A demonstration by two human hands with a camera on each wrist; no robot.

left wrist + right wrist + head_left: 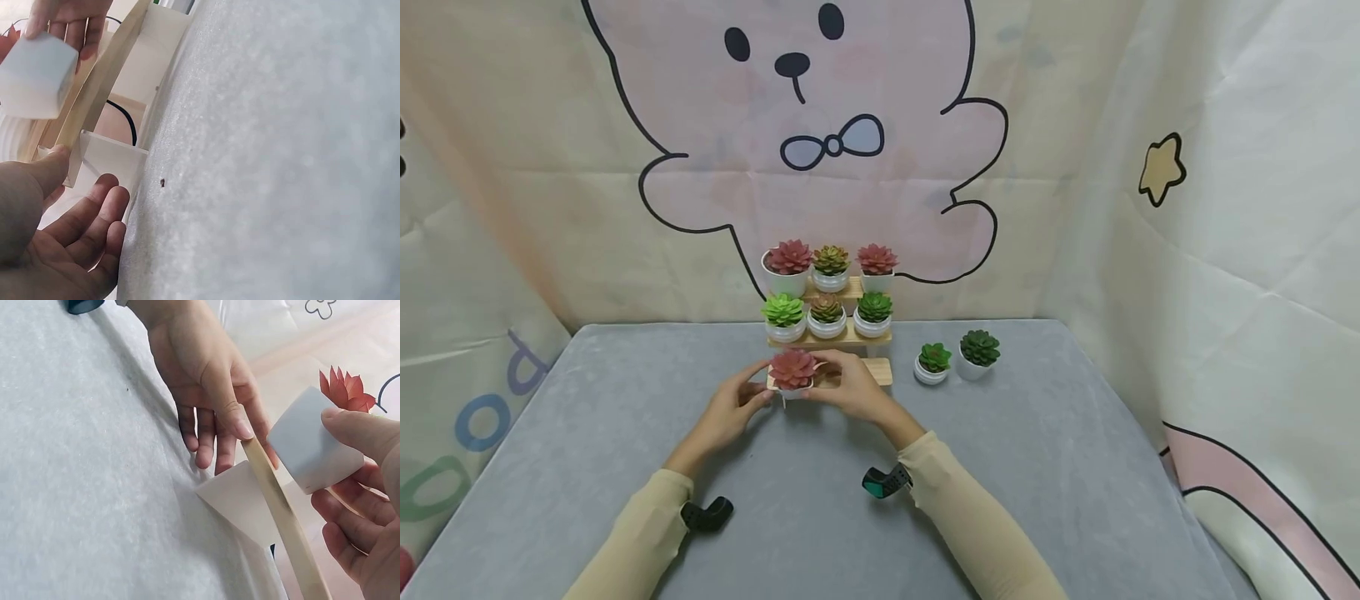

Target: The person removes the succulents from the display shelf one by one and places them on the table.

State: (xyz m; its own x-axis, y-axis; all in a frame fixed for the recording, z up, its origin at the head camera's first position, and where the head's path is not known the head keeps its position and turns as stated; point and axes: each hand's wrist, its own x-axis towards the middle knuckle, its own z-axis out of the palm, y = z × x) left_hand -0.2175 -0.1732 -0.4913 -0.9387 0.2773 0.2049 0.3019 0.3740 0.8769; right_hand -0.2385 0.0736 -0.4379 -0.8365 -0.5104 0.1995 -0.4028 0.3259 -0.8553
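Observation:
My right hand (pixel 859 390) grips a white pot (pixel 312 440) with a red succulent (pixel 792 368) over the left end of the lowest board of a tiered wooden stand (pixel 878 372). In the right wrist view the pot is tilted, thumb on one side and fingers beneath. My left hand (pixel 724 414) pinches that board's left end, its thumb (pixel 53 170) on the wood and its other fingers loosely bent beside a pale support panel (pixel 112 159). Above, the middle board carries green and brownish succulents (pixel 827 315); the top board carries red and yellowish ones (pixel 831 265).
Right of the stand, two green potted succulents, a small one (pixel 933 363) and a darker one (pixel 978 354), stand on the grey cloth-covered table (pixel 1037 500). A printed curtain (pixel 1060 208) hangs close behind the stand. Dark bands (pixel 887 482) sit at both wrists.

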